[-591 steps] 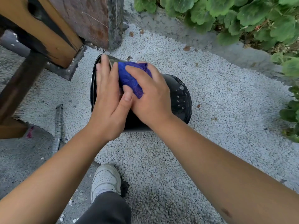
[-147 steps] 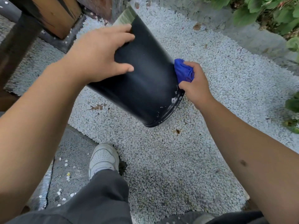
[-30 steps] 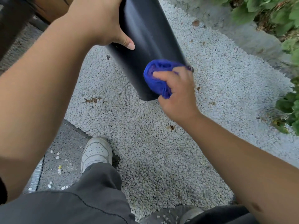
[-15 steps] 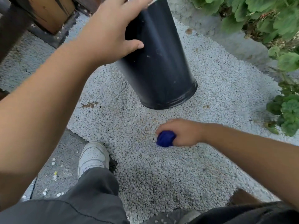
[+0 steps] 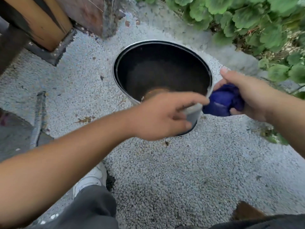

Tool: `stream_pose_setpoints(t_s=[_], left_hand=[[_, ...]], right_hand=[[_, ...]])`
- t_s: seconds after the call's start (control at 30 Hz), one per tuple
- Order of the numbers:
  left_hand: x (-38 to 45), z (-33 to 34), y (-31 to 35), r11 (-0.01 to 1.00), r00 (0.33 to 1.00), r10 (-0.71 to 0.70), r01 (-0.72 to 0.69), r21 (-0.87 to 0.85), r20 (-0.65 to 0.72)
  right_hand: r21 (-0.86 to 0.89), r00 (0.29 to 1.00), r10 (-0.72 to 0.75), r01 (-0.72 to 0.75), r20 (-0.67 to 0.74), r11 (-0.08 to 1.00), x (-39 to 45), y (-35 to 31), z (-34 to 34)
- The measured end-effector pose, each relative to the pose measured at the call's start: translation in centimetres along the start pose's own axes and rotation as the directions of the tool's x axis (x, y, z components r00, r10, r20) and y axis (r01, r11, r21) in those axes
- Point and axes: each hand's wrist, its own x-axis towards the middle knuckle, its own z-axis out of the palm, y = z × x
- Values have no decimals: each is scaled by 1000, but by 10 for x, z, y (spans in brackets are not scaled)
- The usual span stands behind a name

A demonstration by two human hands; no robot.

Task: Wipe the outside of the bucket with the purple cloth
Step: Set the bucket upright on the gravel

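Black and glossy inside, the bucket [image 5: 162, 75] stands upright on the pale gravel [image 5: 165, 171], mouth open to the sky, with a rusty-brown patch showing at its bottom. The left hand [image 5: 161, 116] reaches over the near side, fingers loosely curled against the rim and outer wall, seemingly steadying it, not clamping it; that grip looks half-closed on the bucket's edge. The right hand [image 5: 247, 95] is closed around the bunched purple cloth [image 5: 222, 101], which presses against the outer wall just below the rim on the right.

To do this pass well, I would say the cloth should spread flatter against the wall, not stay in a ball, and travel round the curve while the other hand holds the rim firm so the bucket does not skate on the loose stones. Turning the bucket bit by bit would bring the far side within reach.

Room is fair: open gravel lies in front and to the right, leafy plants [image 5: 247, 19] crowd the far right, and a wooden post [image 5: 44, 22] stands to the far left, well apart. A white shoe [image 5: 92, 177] sits near below.
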Motion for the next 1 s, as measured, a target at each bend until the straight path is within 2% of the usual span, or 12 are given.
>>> stream_pose_setpoints(t_s=[0.1,0.13,0.2,0.27,0.3,0.33,0.37,0.43,0.6,0.77,0.9,1.0], left_hand=[[2,12,-2,999,993,40,-40,-3,110],[3,6,-4,997,995,73,-73,-13,64],[5,-18,-9,995,967,47,-66,-69,-250],[10,-55,-33,998,775,-22,58,35,-632],[11,-76,-46,956,677,-38,238,170,-735],[12,-95,-61,869,643,-73,416,267,-763],[12,-111,-74,778,652,-153,543,316,-743],[18,-126,-87,686,666,-307,650,327,-680],[36,-124,-88,525,771,-255,617,586,-583],[20,-124,-92,587,749,-221,613,528,-625],[5,-131,-91,623,671,-213,653,430,-710],[-3,-146,-91,587,610,-225,707,394,-760]], right_hand=[[-219,998,-26,38,55,975,-12,-1,12],[-290,999,-26,37,42,956,-14,1,14],[-387,998,9,13,56,922,-16,4,13],[-460,994,75,-31,78,888,-17,0,13],[-494,991,99,-40,93,869,-18,-3,15],[-521,988,117,-46,103,852,-18,-4,15],[-538,986,130,-55,102,841,-18,-6,16],[-543,985,162,-101,66,834,-16,-8,16],[-553,981,191,-165,-11,817,-6,-16,17],[-651,989,69,-138,-131,747,13,-36,9],[-765,975,-126,-59,-181,642,42,-70,8],[-842,950,-262,0,-168,539,66,-98,16]])
